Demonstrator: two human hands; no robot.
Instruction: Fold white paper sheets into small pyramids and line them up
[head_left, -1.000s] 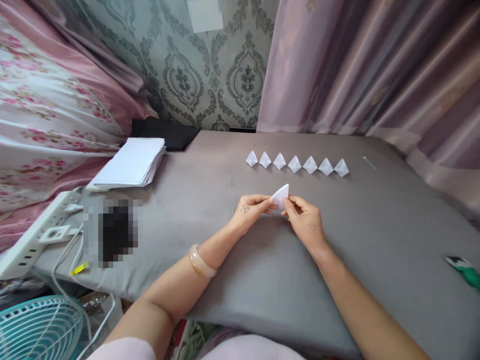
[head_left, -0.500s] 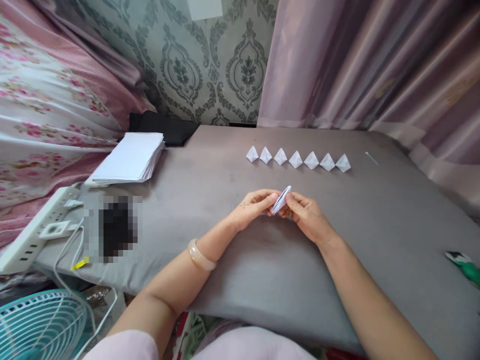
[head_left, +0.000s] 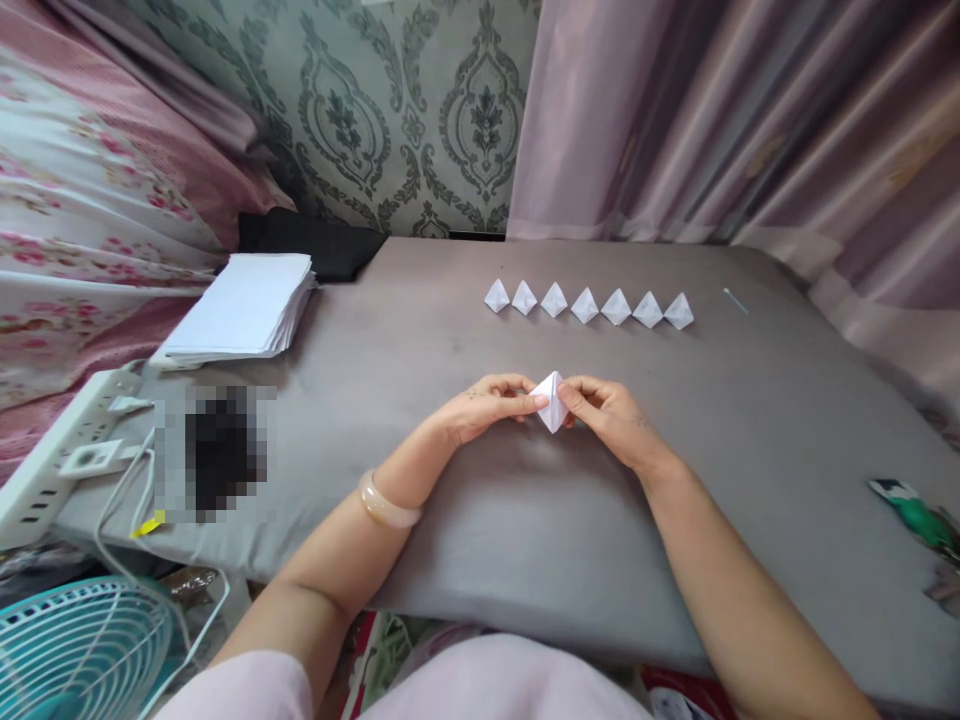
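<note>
Between my two hands is a small folded piece of white paper (head_left: 553,412), diamond-shaped with a crease line down its middle. My left hand (head_left: 487,405) pinches its left corner, thumb on the near face. On the opposite corner, my right hand (head_left: 604,412) is closed with its thumb pressed against the paper. The fingertips behind the paper are partly hidden. Beyond my hands, several folded white paper pieces (head_left: 585,305) of similar shape stand in a row on the grey cloth-covered surface (head_left: 420,330).
A stack of white paper (head_left: 236,305) lies at the far left, before a black item (head_left: 307,243). A white power strip (head_left: 64,450) with cables runs along the left edge, above a turquoise fan (head_left: 82,650). A green-and-white object (head_left: 911,510) lies at the right, a thin white stick (head_left: 736,300) farther back.
My hands have turned the folded paper from a narrow edge-on view to its broad diamond face. The whole view has shifted slightly.
</note>
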